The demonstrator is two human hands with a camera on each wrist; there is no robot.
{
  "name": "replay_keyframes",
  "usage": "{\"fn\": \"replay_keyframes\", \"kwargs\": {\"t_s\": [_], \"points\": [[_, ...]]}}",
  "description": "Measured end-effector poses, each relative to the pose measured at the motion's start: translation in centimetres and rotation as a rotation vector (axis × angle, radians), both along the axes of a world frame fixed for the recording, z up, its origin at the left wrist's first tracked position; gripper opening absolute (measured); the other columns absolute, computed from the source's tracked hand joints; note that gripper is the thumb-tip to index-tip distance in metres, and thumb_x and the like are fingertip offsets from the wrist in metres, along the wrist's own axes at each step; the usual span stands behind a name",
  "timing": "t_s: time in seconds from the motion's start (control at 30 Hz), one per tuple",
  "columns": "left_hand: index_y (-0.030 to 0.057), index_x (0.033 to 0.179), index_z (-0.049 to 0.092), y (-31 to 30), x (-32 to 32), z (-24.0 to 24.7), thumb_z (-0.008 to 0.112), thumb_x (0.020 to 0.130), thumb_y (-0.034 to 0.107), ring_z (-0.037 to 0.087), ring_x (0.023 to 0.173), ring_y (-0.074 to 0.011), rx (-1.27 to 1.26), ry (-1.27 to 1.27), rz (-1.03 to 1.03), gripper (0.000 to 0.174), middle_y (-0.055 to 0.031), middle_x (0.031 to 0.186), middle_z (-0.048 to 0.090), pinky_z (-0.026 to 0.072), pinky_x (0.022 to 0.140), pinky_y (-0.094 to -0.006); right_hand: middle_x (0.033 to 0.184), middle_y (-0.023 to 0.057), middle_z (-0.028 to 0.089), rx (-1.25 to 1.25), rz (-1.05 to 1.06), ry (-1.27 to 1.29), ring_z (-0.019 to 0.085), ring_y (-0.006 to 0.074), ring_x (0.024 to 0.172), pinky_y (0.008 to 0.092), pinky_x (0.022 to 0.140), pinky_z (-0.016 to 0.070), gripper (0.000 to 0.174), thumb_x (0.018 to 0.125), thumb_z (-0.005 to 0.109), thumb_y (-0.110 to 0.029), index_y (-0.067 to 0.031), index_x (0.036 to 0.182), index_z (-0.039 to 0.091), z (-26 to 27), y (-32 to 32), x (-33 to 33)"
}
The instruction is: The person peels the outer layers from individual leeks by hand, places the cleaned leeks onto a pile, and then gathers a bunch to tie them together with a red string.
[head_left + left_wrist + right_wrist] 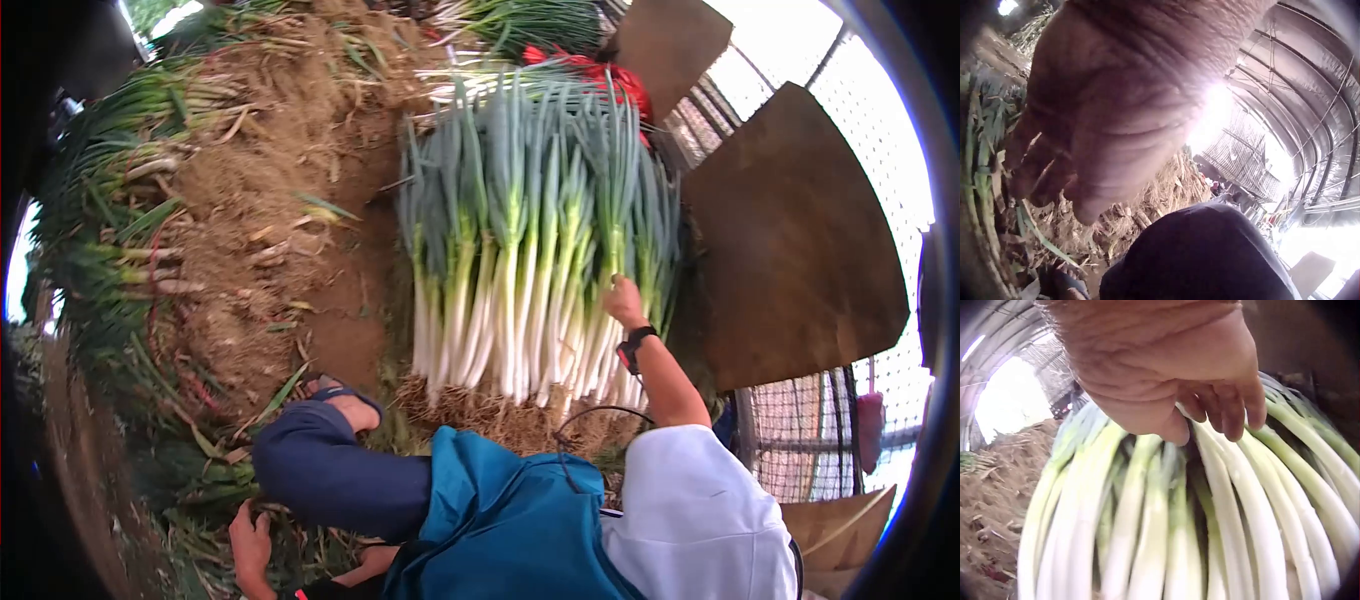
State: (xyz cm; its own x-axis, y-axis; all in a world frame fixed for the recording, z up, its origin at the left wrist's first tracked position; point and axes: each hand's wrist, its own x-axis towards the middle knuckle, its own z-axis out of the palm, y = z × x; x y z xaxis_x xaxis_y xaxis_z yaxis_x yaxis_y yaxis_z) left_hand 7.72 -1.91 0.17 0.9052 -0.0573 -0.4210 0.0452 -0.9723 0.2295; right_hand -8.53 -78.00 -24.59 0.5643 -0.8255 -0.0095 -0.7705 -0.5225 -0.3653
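Observation:
A thick sheaf of long green onions (520, 230) lies with its dark leaves away from me and its white stalks and roots towards me. My right hand (624, 303) is at the sheaf's right side, where the stalks turn from white to green. In the right wrist view, the thumb (1174, 429) and curled fingers (1233, 419) pinch at a green onion stalk (1216, 469) among the others. Low on the left, beside my bent knee, my left hand (250, 550) hangs over loose leaves with relaxed fingers, holding nothing.
Brown soil (270, 210) with scattered leaf scraps spreads left of the sheaf. More green onions (150, 170) lie along the far left, some tied. Brown boards (800, 240) and netting (800, 430) stand at the right. A red bag (625, 85) lies behind the sheaf.

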Motion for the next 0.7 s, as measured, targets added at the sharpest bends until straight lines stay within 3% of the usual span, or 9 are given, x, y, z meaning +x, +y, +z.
{"fn": "replay_keyframes", "kwargs": {"t_s": [0.07, 0.17, 0.3, 0.4, 0.5, 0.53, 0.6, 0.67, 0.7], "points": [[-0.008, 0.126, 0.053, 1.6, -0.8, 0.4, 0.059, 0.087, 0.011, 0.057, 0.114, -0.0407, -0.029, -0.037, 0.019, 0.044, -0.0272, 0.12, 0.061, 0.0448, 0.095, -0.0425, 0.083, 0.0249, 0.066, 0.01, 0.072, -0.106, 0.065, 0.042, 0.081, 0.0452, 0.073, 0.0507, 0.03, 0.077, 0.066, -0.024, 0.0027, 0.089, 0.066, 3.5, 1.5, 2.7], [-0.0072, 0.126, 0.054, 4.5, -1.3, -0.6, 0.059, 0.087, 0.014, 0.057, 0.114, -0.0413, -0.061, -0.117, -0.012, 0.044, -0.028, 0.119, 0.06, 0.0451, 0.095, -0.0424, 0.078, 0.0098, 0.068, 0.276, 0.25, -0.317, 0.064, 0.0152, 0.066, 0.0338, 0.061, 0.0519, 0.024, 0.085, 0.066, -0.018, 0.0036, 0.097, 0.067, 8.7, 3.1, 9.2], [-0.0006, 0.123, 0.057, 5.1, -3.7, 0.5, 0.061, 0.088, 0.021, 0.06, 0.107, -0.041, -0.138, -0.177, 0.095, 0.041, -0.0245, 0.111, 0.064, 0.0472, 0.089, -0.0449, 0.086, 0.0063, 0.068, 0.383, 0.473, -0.473, 0.064, 0.0132, 0.065, 0.0276, 0.051, 0.0495, 0.032, 0.094, 0.06, -0.025, -0.0014, 0.115, 0.064, 24.0, 15.2, 20.5], [-0.0025, 0.124, 0.056, 8.8, -5.0, -2.5, 0.059, 0.089, 0.03, 0.058, 0.11, -0.0412, -0.099, -0.197, 0.197, 0.048, -0.0259, 0.118, 0.061, 0.0463, 0.093, -0.0442, 0.087, 0.0046, 0.065, 0.733, 0.859, -0.92, 0.059, 0.0106, 0.071, 0.0261, 0.068, 0.0485, 0.036, 0.095, 0.064, -0.026, 0.0025, 0.116, 0.063, 31.8, 25.6, 27.3], [0.001, 0.103, 0.067, 9.6, -5.5, -4.3, 0.06, 0.089, 0.031, 0.062, 0.096, -0.0418, -0.074, -0.205, 0.513, 0.034, -0.0228, 0.099, 0.067, 0.0485, 0.085, -0.0479, 0.086, 0.0034, 0.059, 0.93, 1.113, -1.272, 0.053, 0.0094, 0.076, 0.0256, 0.066, 0.0445, 0.032, 0.1, 0.055, -0.022, 0.0049, 0.117, 0.057, 39.1, 36.6, 31.0], [0.0015, 0.098, 0.069, 10.1, -5.7, -5.8, 0.06, 0.089, 0.03, 0.062, 0.093, -0.0421, -0.07, -0.212, 0.589, 0.031, -0.0225, 0.095, 0.067, 0.0487, 0.083, -0.0486, 0.087, 0.0033, 0.056, 1.397, 1.216, -1.299, 0.048, 0.0101, 0.071, 0.0256, 0.064, 0.0407, 0.034, 0.101, 0.051, -0.021, 0.0073, 0.12, 0.052, 40.8, 38.5, 32.5], [0.0007, 0.094, 0.068, 12.5, -6.1, -11.4, 0.058, 0.089, 0.029, 0.062, 0.09, -0.043, -0.098, -0.35, 0.591, 0.03, -0.0239, 0.093, 0.066, 0.0492, 0.08, -0.0486, 0.08, 0.0029, 0.053, 1.831, 1.408, -1.29, 0.043, 0.0117, 0.066, 0.026, 0.064, 0.038, 0.033, 0.101, 0.049, -0.02, 0.0079, 0.12, 0.05, 43.1, 43.4, 34.8], [-0.0023, 0.099, 0.067, 12.9, -6.3, -17.0, 0.056, 0.09, 0.024, 0.067, 0.084, -0.0373, -0.213, -0.514, 0.625, 0.03, -0.0198, 0.091, 0.069, 0.0519, 0.074, -0.0471, 0.077, 0.0029, 0.053, 2.055, 1.388, -1.2, 0.041, 0.0118, 0.064, 0.0268, 0.064, 0.0361, 0.029, 0.101, 0.05, -0.019, 0.0063, 0.115, 0.051, 43.1, 46.9, 37.0], [-0.003, 0.102, 0.066, 12.4, -5.7, -17.9, 0.056, 0.09, 0.023, 0.068, 0.08, -0.0326, -0.415, -0.305, 0.75, 0.03, -0.0181, 0.09, 0.07, 0.0532, 0.072, -0.0446, 0.074, 0.0026, 0.052, 2.017, 1.255, -1.24, 0.041, 0.0119, 0.065, 0.0275, 0.064, 0.0365, 0.028, 0.1, 0.051, -0.019, 0.0056, 0.113, 0.051, 42.4, 49.4, 37.2]]}}
